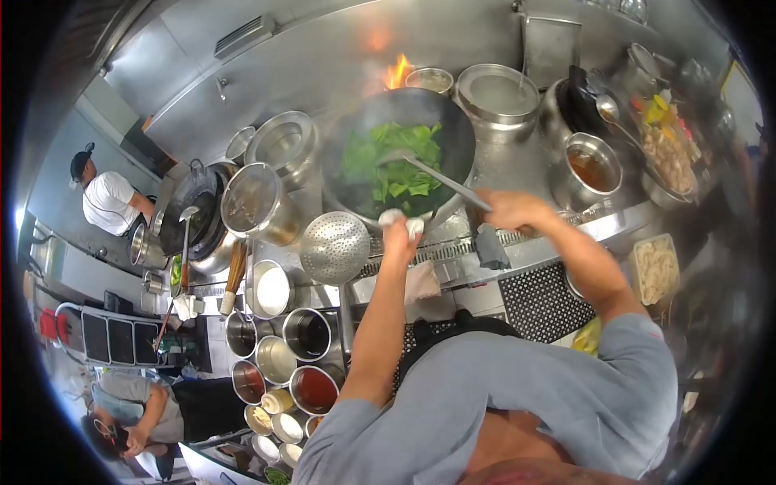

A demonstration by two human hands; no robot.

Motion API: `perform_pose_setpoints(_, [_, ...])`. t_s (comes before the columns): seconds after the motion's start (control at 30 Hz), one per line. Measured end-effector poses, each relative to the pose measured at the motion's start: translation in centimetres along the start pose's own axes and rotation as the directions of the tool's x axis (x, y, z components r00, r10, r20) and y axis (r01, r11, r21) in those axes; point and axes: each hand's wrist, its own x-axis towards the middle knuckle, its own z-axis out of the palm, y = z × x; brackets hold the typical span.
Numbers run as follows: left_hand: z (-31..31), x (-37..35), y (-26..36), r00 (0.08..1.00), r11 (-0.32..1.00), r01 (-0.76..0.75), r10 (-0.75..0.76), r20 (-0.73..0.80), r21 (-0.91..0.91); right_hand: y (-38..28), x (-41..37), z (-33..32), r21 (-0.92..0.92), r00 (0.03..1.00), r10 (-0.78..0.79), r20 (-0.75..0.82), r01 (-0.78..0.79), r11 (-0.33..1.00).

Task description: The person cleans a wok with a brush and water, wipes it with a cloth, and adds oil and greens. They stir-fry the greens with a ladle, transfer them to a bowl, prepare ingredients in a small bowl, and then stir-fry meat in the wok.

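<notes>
A large dark wok (453,133) holds green leafy vegetables (394,166) over a burner, and a flame (397,73) shows behind its far rim. My left hand (400,234) grips the wok's near edge through a white cloth (402,217). My right hand (509,208) holds the long metal handle of a ladle (440,179), whose head is down among the greens.
A perforated skimmer (335,247) hangs left of the wok. Seasoning bowls (307,333) crowd the lower left. Steel pots (498,95), a sauce pot (592,167) and ingredient trays (667,153) line the right. A second wok (190,208) is left. Two other people stand at left.
</notes>
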Motion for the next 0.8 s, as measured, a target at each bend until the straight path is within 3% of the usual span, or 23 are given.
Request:
perform_pose_setpoints(0.13, [-1.9,-7.2,-2.0,0.999,0.997,-0.017,0.014,0.039,0.076,-3.2,-3.1,-1.7,0.039,0.995,0.091,-0.034,-0.090,0.995])
perform_pose_setpoints(0.17, [-2.0,-8.0,-1.9,0.999,0.997,-0.015,0.012,0.034,0.080,-1.2,-4.1,-1.7,0.001,0.995,-0.052,-0.088,0.052,0.999])
perform_pose_setpoints(0.23, [-0.2,-7.0,1.4,0.999,0.999,0.027,-0.026,-0.024,0.034,-1.0,-5.7,-2.5,-0.037,0.974,-0.195,-0.112,0.192,0.981])
perform_pose_setpoints(0.3, [1.1,-4.5,4.4,0.994,0.996,0.092,-0.091,-0.052,0.006,-2.6,-7.7,-5.5,0.088,0.988,-0.050,0.143,0.038,0.995])
perform_pose_setpoints(0.43, [0.2,0.3,2.5,0.997,0.997,0.076,-0.076,0.027,-0.032,-2.7,-2.6,-2.0,0.011,0.983,0.026,0.180,-0.028,1.000])
perform_pose_setpoints(0.5, [-1.5,-1.4,-1.2,0.996,0.991,-0.085,0.081,0.040,0.103,-1.6,0.6,1.4,-0.077,0.997,0.043,-0.061,-0.048,0.996])
perform_pose_setpoints(0.57, [-2.3,-5.3,-2.4,0.999,0.996,0.045,-0.045,-0.010,0.071,-2.6,-3.2,0.3,-0.050,0.995,-0.015,-0.102,0.010,0.999])
perform_pose_setpoints(0.6, [-1.9,-7.6,-1.6,0.998,0.991,0.053,-0.049,-0.030,0.119,-2.5,-4.6,-0.2,-0.020,0.989,-0.066,-0.135,0.063,0.998])
perform_pose_setpoints(0.67, [-1.3,-7.1,-0.2,0.994,0.997,0.037,-0.044,-0.096,-0.073,2.5,-5.2,0.6,-0.088,0.933,-0.305,-0.188,0.294,0.952])
perform_pose_setpoints(0.7, [-1.0,-5.8,1.3,1.000,1.000,-0.009,0.009,-0.026,0.005,0.6,-6.6,-1.1,-0.080,0.936,-0.306,-0.172,0.296,0.952])
perform_pose_setpoints(0.73, [-0.6,-3.9,2.7,0.998,0.998,0.040,-0.042,-0.041,-0.045,-2.9,-9.0,-4.9,0.041,0.998,-0.059,0.032,0.058,0.997])
perform_pose_setpoints(0.77, [-1.5,-1.0,2.6,0.999,0.999,0.028,-0.028,0.015,-0.026,-4.8,-10.2,-6.7,0.106,0.951,0.172,0.256,-0.205,0.973])
perform_pose_setpoints(0.8, [-0.5,-1.1,3.6,0.999,0.999,0.037,-0.037,0.003,0.033,-4.0,-9.8,-6.0,0.105,0.952,0.169,0.256,-0.202,0.974])
